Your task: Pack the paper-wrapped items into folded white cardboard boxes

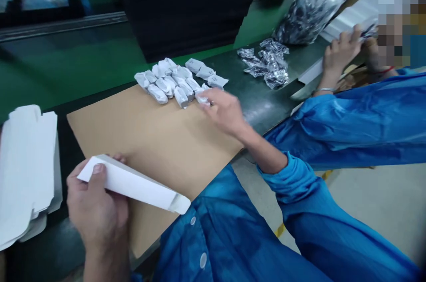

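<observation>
My left hand (98, 202) is closed around a long, narrow white carton (140, 182), thumb on its upper face. The carton tilts down toward my body, and an end flap stands out at its near end. My right hand (222, 109), a little blurred, reaches to the far edge of a brown cardboard sheet (143, 126). Its fingertips are pinched on a small white wrapped packet (203, 95) at the right end of a group. Several similar white packets (169, 80) lie close together beside it, a few with printed marks.
Flattened white cartons (28, 171) are stacked at the left. Clear plastic-wrapped parts (268, 62) lie beyond the packets, near a large clear bag (311, 11). A black bin (189, 11) stands at the back. At right, a co-worker's hand (341, 53) works by white cartons.
</observation>
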`<state>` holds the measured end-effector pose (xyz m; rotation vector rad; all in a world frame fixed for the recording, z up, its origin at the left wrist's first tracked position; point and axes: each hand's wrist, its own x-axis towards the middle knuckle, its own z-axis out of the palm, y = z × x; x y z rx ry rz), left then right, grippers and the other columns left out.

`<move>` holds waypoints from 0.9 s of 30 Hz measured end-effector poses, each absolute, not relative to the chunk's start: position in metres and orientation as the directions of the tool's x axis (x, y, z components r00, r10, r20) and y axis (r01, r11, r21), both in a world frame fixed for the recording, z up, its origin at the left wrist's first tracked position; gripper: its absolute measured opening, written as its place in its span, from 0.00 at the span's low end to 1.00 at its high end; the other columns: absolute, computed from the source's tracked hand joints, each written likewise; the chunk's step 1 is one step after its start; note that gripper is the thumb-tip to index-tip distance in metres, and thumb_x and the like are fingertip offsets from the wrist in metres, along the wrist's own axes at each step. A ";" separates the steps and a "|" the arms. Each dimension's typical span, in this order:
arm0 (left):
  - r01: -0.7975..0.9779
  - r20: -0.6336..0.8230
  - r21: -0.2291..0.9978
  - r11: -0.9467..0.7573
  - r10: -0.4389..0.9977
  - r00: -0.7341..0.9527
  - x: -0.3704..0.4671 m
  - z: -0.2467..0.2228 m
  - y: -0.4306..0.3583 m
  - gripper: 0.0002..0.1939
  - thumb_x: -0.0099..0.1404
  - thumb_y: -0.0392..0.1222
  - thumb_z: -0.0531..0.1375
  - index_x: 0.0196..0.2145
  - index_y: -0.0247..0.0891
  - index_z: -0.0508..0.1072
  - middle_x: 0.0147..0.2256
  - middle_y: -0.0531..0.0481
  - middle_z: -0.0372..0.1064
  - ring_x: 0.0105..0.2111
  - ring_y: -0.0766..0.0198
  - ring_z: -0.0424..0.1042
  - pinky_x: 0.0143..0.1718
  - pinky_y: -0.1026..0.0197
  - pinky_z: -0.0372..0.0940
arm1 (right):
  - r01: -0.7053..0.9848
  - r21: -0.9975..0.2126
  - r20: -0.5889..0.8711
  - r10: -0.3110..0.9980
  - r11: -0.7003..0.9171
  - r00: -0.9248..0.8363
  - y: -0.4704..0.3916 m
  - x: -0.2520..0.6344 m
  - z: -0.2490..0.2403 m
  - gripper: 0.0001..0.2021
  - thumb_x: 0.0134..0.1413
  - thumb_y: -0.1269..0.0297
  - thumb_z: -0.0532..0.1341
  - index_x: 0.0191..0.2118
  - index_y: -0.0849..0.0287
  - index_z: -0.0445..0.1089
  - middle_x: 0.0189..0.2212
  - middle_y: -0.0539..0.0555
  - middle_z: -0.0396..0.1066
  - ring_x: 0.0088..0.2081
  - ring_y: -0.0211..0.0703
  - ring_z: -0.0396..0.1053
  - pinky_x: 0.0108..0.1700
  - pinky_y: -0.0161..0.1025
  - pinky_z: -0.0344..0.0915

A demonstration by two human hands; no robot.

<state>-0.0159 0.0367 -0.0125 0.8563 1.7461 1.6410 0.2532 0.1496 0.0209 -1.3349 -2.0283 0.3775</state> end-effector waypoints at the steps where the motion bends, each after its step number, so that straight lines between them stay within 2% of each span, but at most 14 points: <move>1: 0.136 0.036 0.989 0.065 0.777 -0.628 -0.023 -0.016 0.040 0.16 0.65 0.47 0.62 0.49 0.45 0.67 0.43 0.48 0.71 0.47 0.50 0.74 0.54 0.33 0.68 | 0.797 -0.511 0.366 0.921 0.321 -0.136 0.170 0.271 0.022 0.15 0.64 0.65 0.56 0.53 0.58 0.72 0.53 0.58 0.73 0.55 0.50 0.69 0.58 0.48 0.65; 3: 0.467 0.176 0.874 0.136 0.807 -0.564 -0.035 -0.019 0.041 0.18 0.62 0.48 0.65 0.49 0.44 0.70 0.48 0.44 0.71 0.55 0.40 0.69 0.57 0.27 0.62 | 0.902 -0.406 0.294 0.956 0.145 -0.021 0.209 0.298 0.022 0.18 0.60 0.66 0.60 0.55 0.60 0.71 0.53 0.61 0.72 0.54 0.54 0.69 0.55 0.50 0.65; 5: 0.757 0.312 0.644 0.110 0.866 -0.391 -0.043 -0.018 0.035 0.21 0.62 0.48 0.64 0.51 0.43 0.71 0.56 0.42 0.68 0.61 0.34 0.62 0.60 0.24 0.57 | 0.935 -0.340 0.185 0.982 0.097 -0.034 0.237 0.312 0.019 0.23 0.55 0.65 0.64 0.57 0.62 0.69 0.52 0.61 0.73 0.52 0.56 0.70 0.52 0.48 0.66; 6: 0.837 0.360 0.546 0.046 0.889 -0.284 -0.046 -0.016 0.030 0.22 0.63 0.48 0.63 0.55 0.46 0.70 0.59 0.42 0.66 0.63 0.34 0.60 0.61 0.24 0.55 | 0.939 -0.327 0.143 0.988 0.104 -0.059 0.245 0.314 0.017 0.24 0.54 0.65 0.65 0.57 0.62 0.69 0.51 0.61 0.74 0.51 0.55 0.71 0.51 0.46 0.67; 9: 0.875 0.360 0.373 -0.308 0.917 0.169 -0.057 -0.010 0.011 0.30 0.67 0.48 0.58 0.65 0.55 0.59 0.62 0.48 0.65 0.63 0.41 0.62 0.64 0.30 0.54 | 0.946 -0.311 0.142 0.989 0.089 -0.047 0.243 0.312 0.013 0.25 0.54 0.65 0.63 0.58 0.62 0.68 0.50 0.62 0.75 0.49 0.57 0.72 0.50 0.47 0.66; 11: 0.780 0.263 0.282 -0.559 0.827 0.497 -0.065 -0.010 0.001 0.32 0.68 0.52 0.57 0.67 0.55 0.56 0.61 0.48 0.66 0.62 0.44 0.64 0.64 0.35 0.55 | 0.962 -0.273 0.187 0.981 -0.002 0.055 0.225 0.310 0.011 0.24 0.58 0.61 0.60 0.59 0.63 0.66 0.50 0.65 0.74 0.49 0.61 0.72 0.49 0.51 0.66; 12: 0.732 0.226 0.240 -0.637 0.770 0.596 -0.068 -0.011 -0.001 0.31 0.68 0.53 0.57 0.67 0.53 0.57 0.60 0.47 0.68 0.61 0.45 0.66 0.63 0.37 0.57 | 0.969 -0.242 0.190 0.977 -0.052 0.100 0.213 0.311 0.011 0.24 0.59 0.58 0.59 0.59 0.63 0.66 0.48 0.67 0.75 0.48 0.63 0.73 0.48 0.52 0.66; 14: 0.712 0.214 0.148 -0.686 0.725 0.655 -0.070 -0.014 0.001 0.26 0.69 0.52 0.55 0.63 0.52 0.64 0.55 0.45 0.73 0.54 0.45 0.71 0.55 0.41 0.64 | 0.979 -0.179 0.127 0.985 -0.095 0.119 0.191 0.316 0.012 0.25 0.62 0.50 0.56 0.56 0.63 0.68 0.44 0.68 0.76 0.45 0.64 0.74 0.46 0.53 0.67; 16: 0.760 0.201 0.078 -0.645 0.757 0.622 -0.066 -0.017 0.010 0.20 0.70 0.52 0.53 0.56 0.50 0.72 0.48 0.42 0.76 0.46 0.44 0.74 0.45 0.44 0.67 | 0.987 -0.158 0.045 0.998 -0.027 0.035 0.175 0.324 0.014 0.25 0.65 0.49 0.52 0.56 0.61 0.70 0.41 0.66 0.77 0.44 0.62 0.74 0.45 0.52 0.67; 19: 0.855 0.123 0.028 -0.517 0.851 0.510 -0.051 -0.015 0.026 0.25 0.69 0.58 0.52 0.54 0.42 0.73 0.39 0.37 0.74 0.38 0.44 0.73 0.35 0.47 0.67 | 0.964 -0.137 0.093 0.972 0.226 -0.214 0.170 0.340 0.016 0.23 0.66 0.66 0.48 0.63 0.54 0.65 0.54 0.61 0.72 0.53 0.56 0.71 0.53 0.51 0.65; 21: 0.880 0.082 0.036 -0.474 0.879 0.470 -0.038 -0.011 0.032 0.30 0.69 0.60 0.51 0.60 0.38 0.68 0.42 0.36 0.73 0.38 0.44 0.73 0.36 0.47 0.68 | 0.895 -0.109 0.069 0.902 0.432 -0.427 0.178 0.350 0.016 0.30 0.58 0.77 0.48 0.64 0.52 0.64 0.64 0.57 0.64 0.60 0.53 0.65 0.60 0.51 0.60; 23: 0.864 0.054 0.092 -0.495 0.869 0.492 -0.026 -0.009 0.034 0.31 0.70 0.57 0.51 0.65 0.40 0.61 0.52 0.35 0.70 0.45 0.44 0.72 0.42 0.46 0.69 | 0.824 -0.125 -0.002 0.830 0.553 -0.558 0.189 0.358 0.014 0.31 0.53 0.80 0.50 0.61 0.55 0.68 0.64 0.55 0.63 0.61 0.51 0.63 0.63 0.51 0.57; 25: 0.826 0.046 0.161 -0.541 0.840 0.541 -0.015 -0.009 0.034 0.29 0.70 0.51 0.52 0.66 0.44 0.58 0.60 0.38 0.63 0.52 0.44 0.69 0.49 0.45 0.67 | 0.827 -0.139 -0.001 0.835 0.545 -0.550 0.197 0.362 0.009 0.25 0.52 0.75 0.55 0.56 0.60 0.71 0.61 0.59 0.66 0.60 0.54 0.64 0.62 0.51 0.57; 27: 0.803 0.039 0.195 -0.563 0.823 0.567 -0.008 -0.010 0.034 0.26 0.71 0.45 0.51 0.65 0.48 0.60 0.63 0.40 0.61 0.56 0.45 0.67 0.51 0.45 0.65 | 0.880 -0.164 0.039 0.894 0.446 -0.446 0.194 0.362 0.007 0.20 0.51 0.69 0.60 0.51 0.64 0.73 0.56 0.63 0.70 0.55 0.57 0.68 0.58 0.51 0.62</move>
